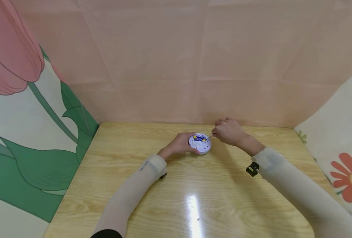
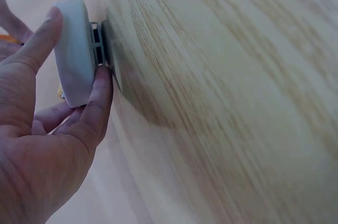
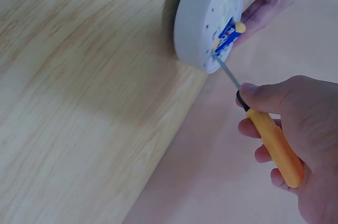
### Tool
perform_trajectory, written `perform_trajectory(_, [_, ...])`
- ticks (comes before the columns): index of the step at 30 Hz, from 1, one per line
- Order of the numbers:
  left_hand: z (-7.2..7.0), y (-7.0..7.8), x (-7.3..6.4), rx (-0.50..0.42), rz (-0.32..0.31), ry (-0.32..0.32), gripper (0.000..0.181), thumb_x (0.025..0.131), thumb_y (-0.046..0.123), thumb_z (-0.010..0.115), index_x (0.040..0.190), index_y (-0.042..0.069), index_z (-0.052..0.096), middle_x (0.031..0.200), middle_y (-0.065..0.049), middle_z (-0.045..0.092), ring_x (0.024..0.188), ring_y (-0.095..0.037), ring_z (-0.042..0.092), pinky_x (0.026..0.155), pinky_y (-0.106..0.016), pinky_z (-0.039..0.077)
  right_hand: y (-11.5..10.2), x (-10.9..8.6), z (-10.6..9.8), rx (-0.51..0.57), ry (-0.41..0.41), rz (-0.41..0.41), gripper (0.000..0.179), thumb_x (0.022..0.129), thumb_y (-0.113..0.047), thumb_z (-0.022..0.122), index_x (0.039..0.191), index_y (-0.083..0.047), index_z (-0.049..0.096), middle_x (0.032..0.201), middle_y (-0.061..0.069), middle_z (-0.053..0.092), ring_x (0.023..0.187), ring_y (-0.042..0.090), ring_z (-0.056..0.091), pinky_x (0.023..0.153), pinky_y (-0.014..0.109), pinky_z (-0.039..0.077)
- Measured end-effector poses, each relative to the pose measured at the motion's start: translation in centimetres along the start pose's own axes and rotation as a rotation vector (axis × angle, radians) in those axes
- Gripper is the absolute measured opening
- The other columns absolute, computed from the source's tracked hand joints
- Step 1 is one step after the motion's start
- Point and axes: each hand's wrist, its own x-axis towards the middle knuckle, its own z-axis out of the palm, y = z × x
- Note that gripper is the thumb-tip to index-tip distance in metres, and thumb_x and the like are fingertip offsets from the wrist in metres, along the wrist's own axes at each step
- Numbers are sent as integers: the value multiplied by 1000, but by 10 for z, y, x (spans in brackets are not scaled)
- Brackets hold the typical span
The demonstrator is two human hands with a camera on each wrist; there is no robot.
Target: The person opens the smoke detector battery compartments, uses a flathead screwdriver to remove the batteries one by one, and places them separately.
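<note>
A round white battery-powered device is held by its rim in my left hand, its back face turned up with small dark holes around it. Blue batteries with yellow ends sit in a recess of that face. In the left wrist view, a dark slotted part juts from the device's other side, close over the table. My right hand grips a screwdriver by its yellow-orange handle. The screwdriver's thin metal tip meets the device's face right at one end of the batteries.
Both hands work near the back edge of the wooden table. A pinkish cloth backdrop hangs right behind it. Printed flower panels stand at left and right.
</note>
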Motion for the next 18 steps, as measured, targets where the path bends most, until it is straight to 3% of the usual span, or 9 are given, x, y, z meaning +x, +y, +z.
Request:
perform_trajectory(9, [3, 2, 1, -18, -9, 1, 100, 76, 30, 99, 157, 2, 48, 154, -14, 58, 145, -28, 51, 123, -38, 38, -7, 11, -10, -112, -75, -19, 14, 91, -22, 81, 78, -17, 77, 78, 2, 64, 80, 26, 62, 64, 39, 43])
perform_trajectory(18, [3, 5, 0, -41, -22, 2, 99, 76, 29, 99, 157, 4, 49, 153, -13, 60, 144, -28, 53, 123, -39, 39, -7, 14, -10, -91, -126, 19, 14, 91, -21, 79, 78, -17, 77, 80, 3, 66, 84, 27, 64, 67, 40, 45])
